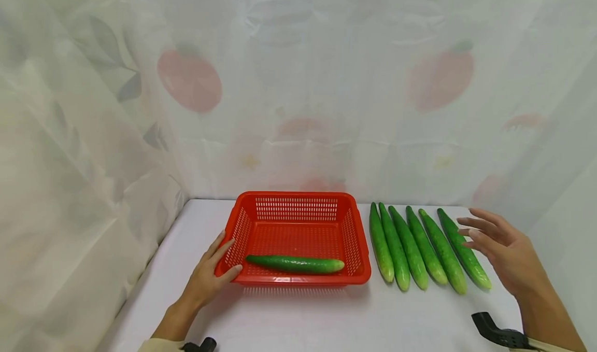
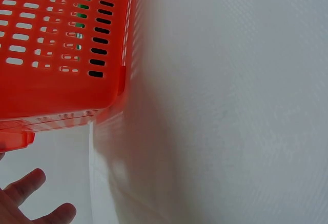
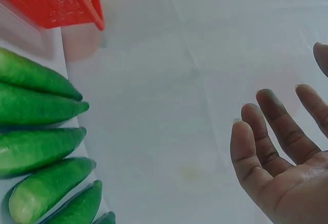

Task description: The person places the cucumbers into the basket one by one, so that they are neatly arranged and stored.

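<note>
A red plastic basket (image 1: 296,279) with slotted walls stands on the white table, and one cucumber (image 1: 298,264) lies lengthwise along its near side. My left hand (image 1: 207,277) is at the basket's left near corner, fingers spread along the rim and thumb over the near corner. In the left wrist view, fingertips (image 2: 36,178) show below the basket's rim. To the right of the basket, several cucumbers (image 1: 410,251) lie side by side in a slanting row. Raised beside the rightmost cucumber (image 1: 466,253), my right hand (image 1: 508,251) holds nothing, its fingers loosely bent and apart.
A pale curtain (image 1: 298,108) with faint fruit prints hangs behind the table (image 1: 373,321), meeting its far edge. Another fabric wall (image 1: 84,186) rises along the left side. Both wrists wear black straps (image 1: 501,334).
</note>
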`<state>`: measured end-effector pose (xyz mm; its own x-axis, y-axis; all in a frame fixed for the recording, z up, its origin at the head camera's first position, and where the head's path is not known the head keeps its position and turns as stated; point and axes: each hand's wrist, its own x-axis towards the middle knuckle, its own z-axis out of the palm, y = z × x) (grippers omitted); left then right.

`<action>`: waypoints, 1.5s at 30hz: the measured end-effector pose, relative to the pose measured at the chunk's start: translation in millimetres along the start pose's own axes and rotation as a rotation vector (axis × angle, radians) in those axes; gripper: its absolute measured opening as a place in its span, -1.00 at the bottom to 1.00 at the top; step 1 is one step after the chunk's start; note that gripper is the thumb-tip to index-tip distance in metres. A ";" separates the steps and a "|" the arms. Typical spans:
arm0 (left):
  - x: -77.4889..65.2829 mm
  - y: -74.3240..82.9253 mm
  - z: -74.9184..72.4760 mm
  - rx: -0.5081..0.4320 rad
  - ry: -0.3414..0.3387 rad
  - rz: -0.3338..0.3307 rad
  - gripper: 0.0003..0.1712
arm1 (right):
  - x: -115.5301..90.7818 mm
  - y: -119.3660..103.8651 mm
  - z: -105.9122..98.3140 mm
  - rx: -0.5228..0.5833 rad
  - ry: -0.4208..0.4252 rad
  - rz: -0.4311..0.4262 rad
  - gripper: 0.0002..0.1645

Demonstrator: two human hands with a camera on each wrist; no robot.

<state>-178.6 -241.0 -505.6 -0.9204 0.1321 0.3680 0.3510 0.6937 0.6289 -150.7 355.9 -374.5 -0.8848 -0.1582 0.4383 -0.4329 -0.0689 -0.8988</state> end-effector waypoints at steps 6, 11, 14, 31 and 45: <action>0.0 -1.3 0.8 -0.001 -0.002 -0.006 -0.24 | -7.3 5.4 -10.8 0.010 0.022 -0.011 -0.39; 0.2 -1.0 0.3 -0.001 0.004 0.002 -0.25 | -11.1 9.9 -18.1 0.037 0.032 -0.023 -0.39; 0.2 -0.5 -0.1 0.001 0.006 0.007 -0.25 | -13.5 13.4 -22.5 0.043 0.041 -0.028 -0.39; 0.4 -0.8 -0.6 -0.004 0.008 0.009 -0.25 | -24.8 41.8 -42.2 0.087 0.156 -0.012 -0.42; 0.4 0.8 -1.4 -0.001 -0.001 -0.007 -0.24 | -38.7 74.1 -62.9 -0.099 0.344 0.163 -0.39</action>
<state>-178.4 -241.3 -504.0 -0.9230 0.1275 0.3630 0.3446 0.6938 0.6324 -159.4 418.9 -457.6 -0.9421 0.1812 0.2821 -0.2818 0.0280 -0.9591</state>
